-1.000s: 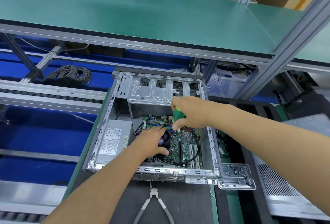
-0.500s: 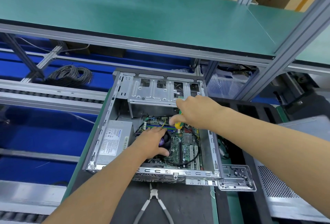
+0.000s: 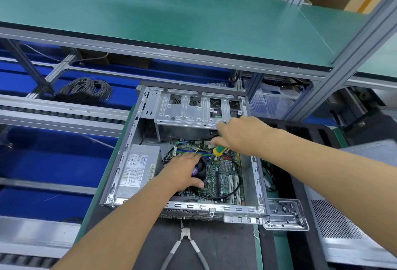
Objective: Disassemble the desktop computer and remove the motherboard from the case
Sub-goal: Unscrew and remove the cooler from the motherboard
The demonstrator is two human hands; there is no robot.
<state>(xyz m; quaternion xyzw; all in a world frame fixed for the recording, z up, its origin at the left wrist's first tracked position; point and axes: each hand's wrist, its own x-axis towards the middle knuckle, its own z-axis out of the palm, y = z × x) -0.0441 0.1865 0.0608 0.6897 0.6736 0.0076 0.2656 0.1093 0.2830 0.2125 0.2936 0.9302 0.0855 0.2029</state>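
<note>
The open case (image 3: 129,162) lies on the surface with the motherboard (image 3: 225,175) inside. The left hand (image 3: 182,170) rests flat on the fan (image 3: 200,172). At its 2 o'clock, the right hand (image 3: 240,135) grips a screwdriver (image 3: 218,151) above the board.

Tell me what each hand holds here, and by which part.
The right hand grips a screwdriver by its green-and-yellow handle, tip down over the motherboard. The left hand holds nothing; it rests on the black fan.
</note>
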